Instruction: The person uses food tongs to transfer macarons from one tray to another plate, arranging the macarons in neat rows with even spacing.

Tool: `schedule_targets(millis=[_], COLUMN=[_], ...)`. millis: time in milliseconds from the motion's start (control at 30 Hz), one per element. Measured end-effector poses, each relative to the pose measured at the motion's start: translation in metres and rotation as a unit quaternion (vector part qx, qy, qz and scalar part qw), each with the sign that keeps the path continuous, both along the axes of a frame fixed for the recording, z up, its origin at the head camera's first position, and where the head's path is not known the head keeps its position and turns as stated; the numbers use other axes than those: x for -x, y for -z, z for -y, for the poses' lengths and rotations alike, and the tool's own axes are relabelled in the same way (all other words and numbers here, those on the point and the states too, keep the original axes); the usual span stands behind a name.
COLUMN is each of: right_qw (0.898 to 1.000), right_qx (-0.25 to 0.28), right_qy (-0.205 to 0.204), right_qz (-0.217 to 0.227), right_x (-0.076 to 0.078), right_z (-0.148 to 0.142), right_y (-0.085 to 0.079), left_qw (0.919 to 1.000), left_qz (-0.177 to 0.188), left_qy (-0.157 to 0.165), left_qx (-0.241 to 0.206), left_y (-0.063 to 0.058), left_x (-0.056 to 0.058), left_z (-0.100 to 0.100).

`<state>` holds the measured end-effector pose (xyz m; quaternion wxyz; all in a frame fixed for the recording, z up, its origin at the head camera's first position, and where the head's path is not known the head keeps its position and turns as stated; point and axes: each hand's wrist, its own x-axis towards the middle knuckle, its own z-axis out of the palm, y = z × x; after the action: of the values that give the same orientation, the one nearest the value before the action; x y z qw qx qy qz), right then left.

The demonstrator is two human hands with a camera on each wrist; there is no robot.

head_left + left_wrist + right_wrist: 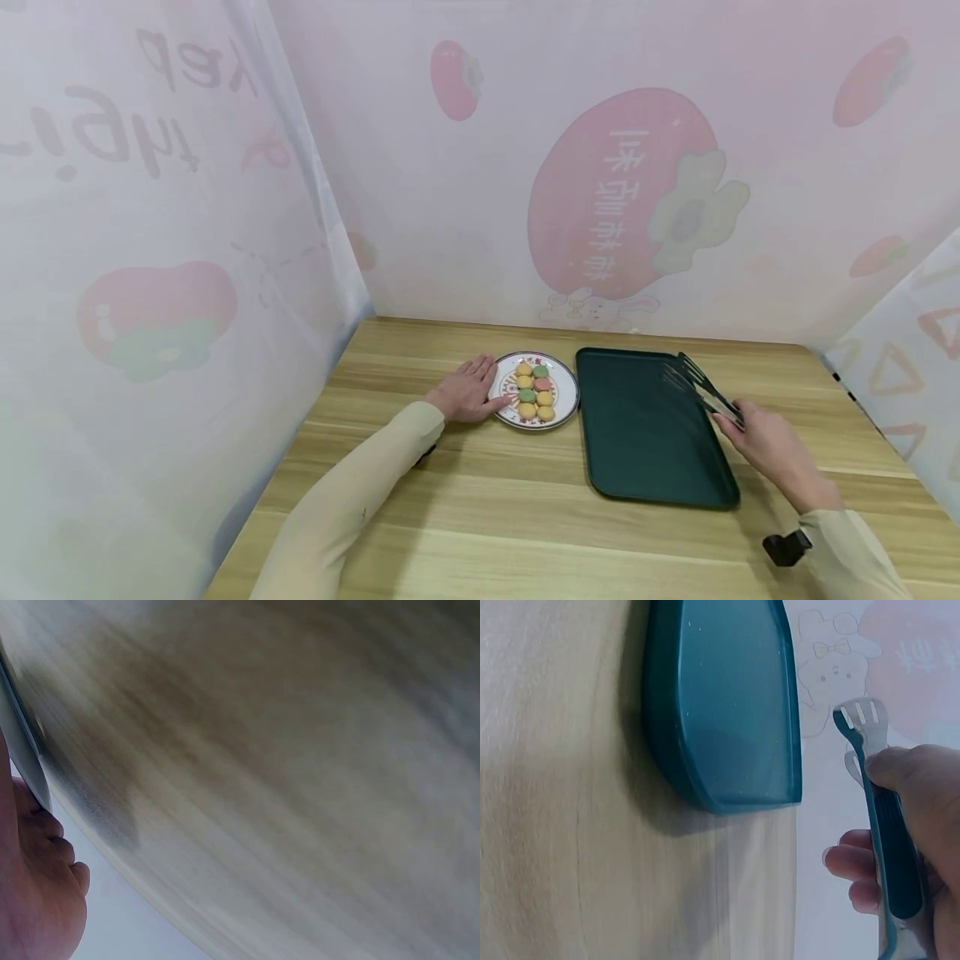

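Note:
A round white plate (564,390) with a dark rim line holds several small round cookies (544,398) in yellow, green and pink, set in two rows. My left hand (467,392) rests at the plate's left edge with fingers extended; in the left wrist view the fingertips (58,844) lie by the rim. My right hand (776,450) grips a pair of food tongs (892,840) with slotted, fork-like ends, the thumb on one arm and fingers on the other. The tongs' ends are parted and hang over the upper right part of a dark green tray (645,433).
The tray stands just right of the plate, their edges close together. Both lie on a wooden table (480,508). Printed pale curtains (480,208) rise behind the table and on both sides. A black wrist device (786,548) sits at the right cuff.

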<state>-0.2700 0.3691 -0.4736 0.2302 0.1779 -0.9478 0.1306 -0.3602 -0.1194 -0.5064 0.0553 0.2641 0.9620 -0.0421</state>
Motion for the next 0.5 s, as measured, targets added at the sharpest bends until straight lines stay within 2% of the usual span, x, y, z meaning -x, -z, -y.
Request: schedule_targets(millis=[133, 367, 500], right_qw=[1.000, 0.995, 0.994], right_qx=[0.001, 0.009, 0.010], right_qy=[0.024, 0.059, 0.069], right_qz=[0.012, 0.079, 0.085], right_x=[-0.001, -0.003, -0.004], right_z=[-0.003, -0.013, -0.019], right_y=[-0.002, 0.000, 0.005], left_qw=[1.0000, 1.0000, 1.0000], left_qz=[0.001, 0.001, 0.004], left_qy=[-0.002, -0.001, -0.003], left_qx=[0.003, 0.002, 0.007], left_y=[0.000, -0.001, -0.001], left_x=[0.000, -0.001, -0.001], left_z=[0.000, 0.000, 0.000])
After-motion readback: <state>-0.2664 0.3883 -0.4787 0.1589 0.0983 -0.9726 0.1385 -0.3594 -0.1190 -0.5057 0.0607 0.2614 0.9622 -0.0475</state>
